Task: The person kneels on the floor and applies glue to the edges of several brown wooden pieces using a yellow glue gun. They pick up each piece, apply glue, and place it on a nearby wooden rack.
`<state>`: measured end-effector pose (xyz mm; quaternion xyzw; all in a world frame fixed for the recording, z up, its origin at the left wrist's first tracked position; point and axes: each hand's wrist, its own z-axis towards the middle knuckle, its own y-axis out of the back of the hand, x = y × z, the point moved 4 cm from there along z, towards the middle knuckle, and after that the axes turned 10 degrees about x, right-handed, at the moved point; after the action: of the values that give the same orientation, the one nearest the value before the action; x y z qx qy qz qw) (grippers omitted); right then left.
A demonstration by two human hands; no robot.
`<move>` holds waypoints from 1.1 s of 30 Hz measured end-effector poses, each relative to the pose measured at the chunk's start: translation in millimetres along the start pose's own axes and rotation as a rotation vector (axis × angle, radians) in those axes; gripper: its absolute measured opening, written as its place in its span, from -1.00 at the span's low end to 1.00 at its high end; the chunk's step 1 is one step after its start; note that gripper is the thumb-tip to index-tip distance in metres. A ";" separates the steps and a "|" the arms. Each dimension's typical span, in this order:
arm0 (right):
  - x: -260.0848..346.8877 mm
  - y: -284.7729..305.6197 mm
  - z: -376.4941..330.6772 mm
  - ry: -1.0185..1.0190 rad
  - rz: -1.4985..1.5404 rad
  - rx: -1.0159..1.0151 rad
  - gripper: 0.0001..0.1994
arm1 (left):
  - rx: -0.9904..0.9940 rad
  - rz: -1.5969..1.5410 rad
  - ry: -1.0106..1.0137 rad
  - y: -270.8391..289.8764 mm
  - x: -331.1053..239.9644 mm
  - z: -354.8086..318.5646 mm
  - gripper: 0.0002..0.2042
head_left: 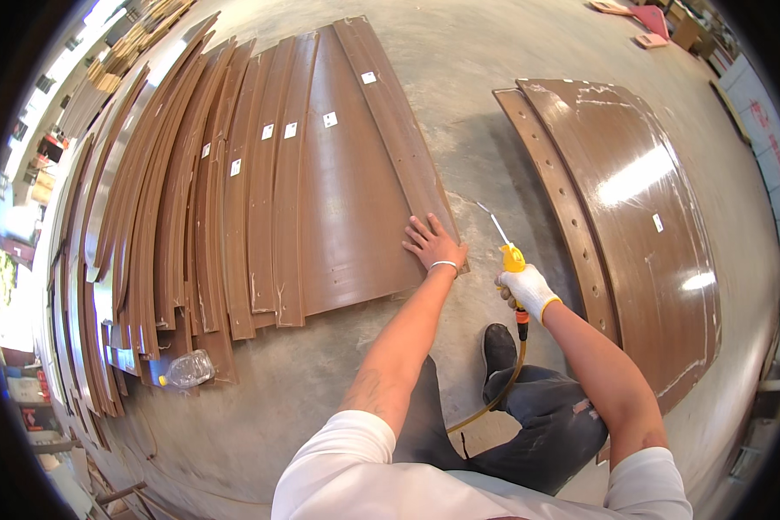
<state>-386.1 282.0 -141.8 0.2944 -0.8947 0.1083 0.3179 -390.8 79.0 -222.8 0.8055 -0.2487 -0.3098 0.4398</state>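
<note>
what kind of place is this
Probably a furniture or wood-panel workshop. Brown laminated boards lie spread in rows on a bare concrete floor, more are stacked at the far left, and the right hand holds an air blow gun fed by a hose.

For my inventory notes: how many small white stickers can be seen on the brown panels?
7 visible: six on the fanned brown panels at left, at; one on the large panel at right. Others may be hidden.

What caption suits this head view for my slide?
Bare left hand steadies a brown panel; gloved right hand aims a yellow air gun.
</note>
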 end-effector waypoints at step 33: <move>33.6 -75.6 -23.3 0.006 -0.454 0.161 -0.88 | -0.100 -0.319 0.205 33.7 270.9 -120.8 -0.59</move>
<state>-350.3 214.8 -102.0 0.5122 -0.7930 0.1059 0.3124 -122.9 -52.9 -218.8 0.8390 -0.0562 -0.3039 0.4478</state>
